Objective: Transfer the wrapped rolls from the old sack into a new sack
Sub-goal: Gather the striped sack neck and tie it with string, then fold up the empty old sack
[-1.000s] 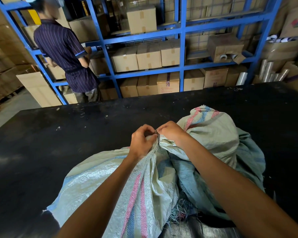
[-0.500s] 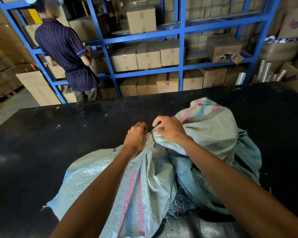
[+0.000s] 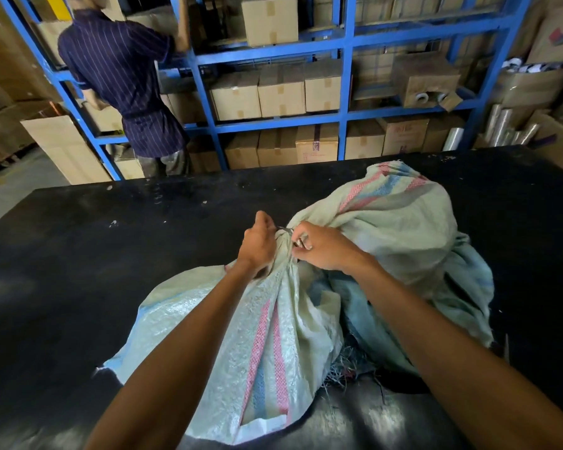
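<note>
A pale green woven sack (image 3: 400, 235) with pink and blue stripes lies bunched on the black table (image 3: 111, 261). Its gathered neck rises between my hands, bound by a thin tie (image 3: 285, 229). My left hand (image 3: 257, 246) grips the gathered neck from the left. My right hand (image 3: 322, 250) pinches the tie at the neck from the right. Frayed threads (image 3: 345, 368) hang from a torn part low in the middle. No wrapped rolls show; the sack hides its contents.
A person in a dark striped shirt (image 3: 124, 79) stands at blue shelving (image 3: 345, 118) full of cardboard boxes behind the table. Shiny film rolls (image 3: 504, 128) lean at the far right. A flat carton (image 3: 65, 151) leans at the left.
My hands have shifted slightly right and further from me on the sack's neck, my fingers working at the tie. The person behind has raised an arm to a higher shelf.
</note>
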A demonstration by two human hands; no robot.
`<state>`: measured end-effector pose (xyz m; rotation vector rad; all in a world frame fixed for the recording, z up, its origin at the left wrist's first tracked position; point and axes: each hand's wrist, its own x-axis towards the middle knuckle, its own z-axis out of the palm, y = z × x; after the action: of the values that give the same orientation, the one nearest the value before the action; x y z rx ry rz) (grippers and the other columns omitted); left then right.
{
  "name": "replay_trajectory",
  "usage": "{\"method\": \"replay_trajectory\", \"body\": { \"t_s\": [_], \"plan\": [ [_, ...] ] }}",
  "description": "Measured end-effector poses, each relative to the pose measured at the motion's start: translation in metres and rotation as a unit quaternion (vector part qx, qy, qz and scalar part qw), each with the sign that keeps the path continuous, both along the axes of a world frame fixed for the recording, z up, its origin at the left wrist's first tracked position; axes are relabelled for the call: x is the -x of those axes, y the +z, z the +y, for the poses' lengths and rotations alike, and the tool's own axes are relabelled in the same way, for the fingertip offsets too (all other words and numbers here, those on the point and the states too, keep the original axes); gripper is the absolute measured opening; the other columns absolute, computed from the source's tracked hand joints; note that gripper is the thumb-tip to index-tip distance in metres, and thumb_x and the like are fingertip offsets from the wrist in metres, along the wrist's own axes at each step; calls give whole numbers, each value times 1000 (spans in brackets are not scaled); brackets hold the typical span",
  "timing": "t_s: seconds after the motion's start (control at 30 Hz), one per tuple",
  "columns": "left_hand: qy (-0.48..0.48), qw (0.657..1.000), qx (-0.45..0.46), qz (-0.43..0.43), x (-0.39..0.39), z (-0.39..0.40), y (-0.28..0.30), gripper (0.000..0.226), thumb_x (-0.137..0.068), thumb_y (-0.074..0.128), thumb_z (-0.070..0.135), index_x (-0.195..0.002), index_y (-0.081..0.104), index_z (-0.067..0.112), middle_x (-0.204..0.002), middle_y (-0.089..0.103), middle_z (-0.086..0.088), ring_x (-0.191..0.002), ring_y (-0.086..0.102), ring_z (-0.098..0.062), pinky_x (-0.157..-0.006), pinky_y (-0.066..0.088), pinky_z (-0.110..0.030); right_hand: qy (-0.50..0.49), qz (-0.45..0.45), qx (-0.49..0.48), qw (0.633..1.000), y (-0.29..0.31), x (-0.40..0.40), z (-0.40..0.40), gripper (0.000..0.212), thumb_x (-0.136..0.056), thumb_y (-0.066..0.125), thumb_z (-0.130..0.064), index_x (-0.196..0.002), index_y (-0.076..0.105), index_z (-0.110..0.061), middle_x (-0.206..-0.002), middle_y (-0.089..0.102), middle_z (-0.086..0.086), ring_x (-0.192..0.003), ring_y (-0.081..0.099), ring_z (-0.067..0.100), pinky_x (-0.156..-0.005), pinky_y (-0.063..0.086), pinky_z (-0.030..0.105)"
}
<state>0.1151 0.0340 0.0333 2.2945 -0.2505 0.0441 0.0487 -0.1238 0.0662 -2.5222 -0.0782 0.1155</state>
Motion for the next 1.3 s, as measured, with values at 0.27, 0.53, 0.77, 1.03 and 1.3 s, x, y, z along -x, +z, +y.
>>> {"method": "replay_trajectory", "body": {
  "t_s": [0.27,0.53,0.77,1.03,1.3],
  "plan": [
    [-31,996,79,-12,7,74,54,44,-87,73,34,-110,43,11,-82,56,7,-68,51,-7,-54,40,-13,-14,-83,-317,945,-12,-18,75,29,-92,59,1,-110,59,-22,-117,66,-5,-115,59,3,-101,45,22],
    [86,982,100,-131,-35,197,152,41,-82,65,41,-107,49,13,-99,64,-8,-94,64,-30,-82,55,-44,60,97,-88,990,-22,-18,141,62,-79,54,-77,-105,68,-23,-101,69,-4,-98,67,22,-87,54,41],
    [115,978,29,-170,-58,257,203,39,-85,63,42,-114,58,17,-104,57,2,-98,56,-23,-88,50,-37,74,104,-231,965,13,-34,228,26,-96,58,-43,-93,72,-22,-93,73,-1,-88,67,12,-82,52,29],
    [57,978,-191,-59,-72,287,121,49,-86,61,47,-129,49,26,-125,54,-15,-111,57,-41,-90,49,-51,51,238,-259,935,-64,-22,265,74,-75,64,-74,-116,61,-13,-108,66,-5,-95,64,12,-88,56,39],
    [-31,883,-456,108,-20,296,-40,54,-97,46,46,-147,37,30,-159,22,-15,-147,20,-37,-116,22,-59,94,157,-230,956,-116,13,248,14,-96,63,-18,-106,72,-21,-101,74,2,-90,72,20,-85,56,27]
  ]
}}
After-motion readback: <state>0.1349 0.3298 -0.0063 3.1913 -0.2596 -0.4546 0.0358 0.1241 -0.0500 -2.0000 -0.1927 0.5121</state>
